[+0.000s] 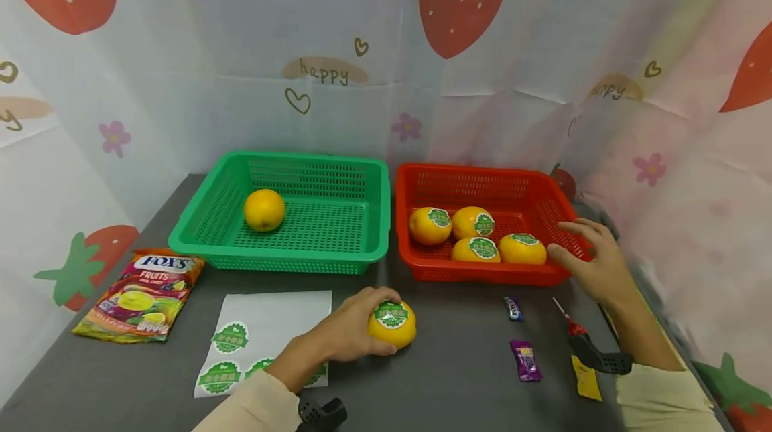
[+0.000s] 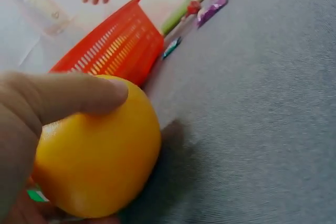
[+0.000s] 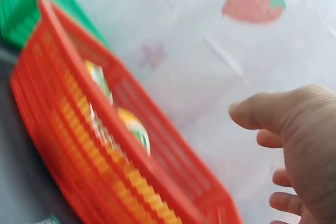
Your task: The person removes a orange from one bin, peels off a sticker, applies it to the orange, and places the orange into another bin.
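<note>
An orange (image 1: 393,326) with a green-and-white sticker on its top is gripped by my left hand (image 1: 360,325), low over the grey table in front of the baskets. In the left wrist view the thumb presses against the side of this orange (image 2: 100,150). My right hand (image 1: 594,261) is over the right end of the red basket (image 1: 491,274), fingers spread and nothing held. Several stickered oranges (image 1: 476,249) lie inside that basket. The right wrist view has the right hand (image 3: 304,145) beside the basket rim, its fingers apart.
A green basket (image 1: 326,251) holds one orange (image 1: 264,210) with no sticker showing. A sticker sheet (image 1: 271,318) lies by my left forearm, left of it a Fox's candy bag (image 1: 141,295). Purple (image 1: 527,360), yellow (image 1: 585,378) and small blue (image 1: 513,309) wrappers lie at the right.
</note>
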### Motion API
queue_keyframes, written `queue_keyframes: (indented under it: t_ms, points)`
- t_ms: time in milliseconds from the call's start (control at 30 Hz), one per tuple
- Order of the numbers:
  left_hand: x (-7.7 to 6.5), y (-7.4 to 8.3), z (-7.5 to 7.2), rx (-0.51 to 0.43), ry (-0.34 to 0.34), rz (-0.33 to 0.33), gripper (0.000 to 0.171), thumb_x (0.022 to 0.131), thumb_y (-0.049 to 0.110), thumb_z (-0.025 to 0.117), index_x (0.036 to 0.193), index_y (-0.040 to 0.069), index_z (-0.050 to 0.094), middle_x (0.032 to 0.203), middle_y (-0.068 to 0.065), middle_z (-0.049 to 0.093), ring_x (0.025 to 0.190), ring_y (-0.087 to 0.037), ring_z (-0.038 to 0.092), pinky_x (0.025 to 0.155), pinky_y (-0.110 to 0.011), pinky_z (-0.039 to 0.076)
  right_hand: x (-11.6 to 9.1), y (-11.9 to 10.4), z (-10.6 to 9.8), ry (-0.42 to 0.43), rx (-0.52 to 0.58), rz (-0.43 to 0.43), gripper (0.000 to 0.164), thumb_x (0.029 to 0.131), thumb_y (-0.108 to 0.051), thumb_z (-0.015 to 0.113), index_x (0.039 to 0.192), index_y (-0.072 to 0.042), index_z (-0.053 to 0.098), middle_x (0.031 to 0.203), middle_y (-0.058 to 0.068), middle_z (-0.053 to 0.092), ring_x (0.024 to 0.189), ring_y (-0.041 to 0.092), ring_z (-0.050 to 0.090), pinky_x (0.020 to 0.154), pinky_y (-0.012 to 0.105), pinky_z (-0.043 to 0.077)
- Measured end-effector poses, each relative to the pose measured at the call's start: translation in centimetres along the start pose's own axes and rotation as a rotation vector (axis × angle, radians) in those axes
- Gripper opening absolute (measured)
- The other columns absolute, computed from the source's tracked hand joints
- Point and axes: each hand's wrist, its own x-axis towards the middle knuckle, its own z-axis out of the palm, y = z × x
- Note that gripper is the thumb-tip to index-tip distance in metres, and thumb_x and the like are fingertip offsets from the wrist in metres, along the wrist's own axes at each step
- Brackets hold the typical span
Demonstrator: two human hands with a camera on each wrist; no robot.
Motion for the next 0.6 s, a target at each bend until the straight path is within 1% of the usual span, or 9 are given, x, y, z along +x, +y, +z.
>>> queue_keyframes:
  t_ms: [33,100,167,233,333,367,433,500,600]
  points:
    - [0.2,0.2,-0.1,-0.002,0.001,0.001,0.061,0.073,0.034,0.083,0.124,0.031,0.051,0.112,0.004,0.051,0.096,-0.018,0.051,0.079,-0.037,0.046,0.1,0.6,-0.4,-0.022,-0.02,0.022,0.056,0.093,-0.033,0.064,0.136,0.002,0.051,0.149,0.027,0.026,0.129,0.056,0.022,0.09,0.078,0.022]
    - [0.5,0.8,-0.4,-0.029,0.004,0.013,0.059,0.072,0.034,0.084,0.122,0.033,0.052,0.111,0.006,0.053,0.094,-0.017,0.053,0.077,-0.034,0.048,0.4,1.9,-0.8,-0.063,-0.054,0.05,0.06,0.093,-0.035,0.064,0.135,0.005,0.049,0.151,0.03,0.018,0.13,0.06,0.017,0.089,0.079,0.019]
    - [0.9,1.8,-0.9,-0.065,0.002,0.032,0.058,0.071,0.036,0.083,0.12,0.035,0.052,0.111,0.008,0.055,0.093,-0.015,0.054,0.076,-0.032,0.049,0.5,3.0,-1.0,-0.106,-0.087,0.082,0.064,0.092,-0.038,0.063,0.136,0.007,0.047,0.152,0.031,0.013,0.13,0.061,0.014,0.09,0.079,0.02]
    - [1.5,3.0,-1.7,-0.132,-0.006,0.063,0.059,0.072,0.035,0.083,0.121,0.034,0.052,0.112,0.008,0.057,0.094,-0.016,0.056,0.077,-0.031,0.05,0.6,3.8,-1.0,-0.152,-0.096,0.115,0.069,0.092,-0.041,0.063,0.137,0.008,0.044,0.153,0.031,0.009,0.131,0.061,0.012,0.09,0.078,0.02]
    - [2.7,5.0,-3.2,-0.188,-0.004,0.091,0.065,0.073,0.035,0.083,0.129,0.03,0.05,0.114,0.004,0.057,0.095,-0.017,0.057,0.079,-0.032,0.051,0.6,4.9,-1.0,-0.211,-0.111,0.152,0.075,0.091,-0.045,0.062,0.138,0.011,0.041,0.154,0.031,0.007,0.133,0.059,0.011,0.091,0.076,0.023]
    - [3.2,5.6,-3.7,-0.193,0.004,0.093,0.068,0.073,0.036,0.083,0.132,0.028,0.05,0.114,0.003,0.056,0.096,-0.017,0.056,0.079,-0.032,0.051,0.6,5.2,-1.0,-0.224,-0.114,0.158,0.077,0.091,-0.045,0.062,0.138,0.012,0.041,0.154,0.031,0.008,0.133,0.059,0.01,0.091,0.076,0.024]
    - [4.5,6.7,-4.7,-0.172,0.032,0.093,0.074,0.073,0.037,0.082,0.137,0.023,0.049,0.117,0.002,0.056,0.097,-0.017,0.055,0.08,-0.032,0.05,0.6,5.5,-1.0,-0.238,-0.124,0.158,0.079,0.091,-0.045,0.062,0.138,0.014,0.04,0.154,0.031,0.01,0.134,0.058,0.011,0.092,0.074,0.025]
    - [6.1,7.3,-5.5,-0.142,0.066,0.082,0.076,0.073,0.037,0.082,0.14,0.02,0.048,0.119,0.001,0.055,0.097,-0.017,0.054,0.08,-0.032,0.049,0.7,5.7,-1.0,-0.239,-0.128,0.158,0.08,0.091,-0.045,0.062,0.138,0.016,0.039,0.153,0.031,0.012,0.134,0.057,0.013,0.093,0.072,0.029]
    - [8.6,7.5,-6.2,-0.079,0.125,0.057,0.074,0.072,0.036,0.082,0.137,0.017,0.051,0.118,-0.002,0.051,0.096,-0.018,0.052,0.078,-0.031,0.049,0.8,5.8,-1.0,-0.246,-0.124,0.156,0.082,0.091,-0.045,0.062,0.137,0.018,0.037,0.153,0.031,0.013,0.131,0.057,0.019,0.093,0.067,0.035]
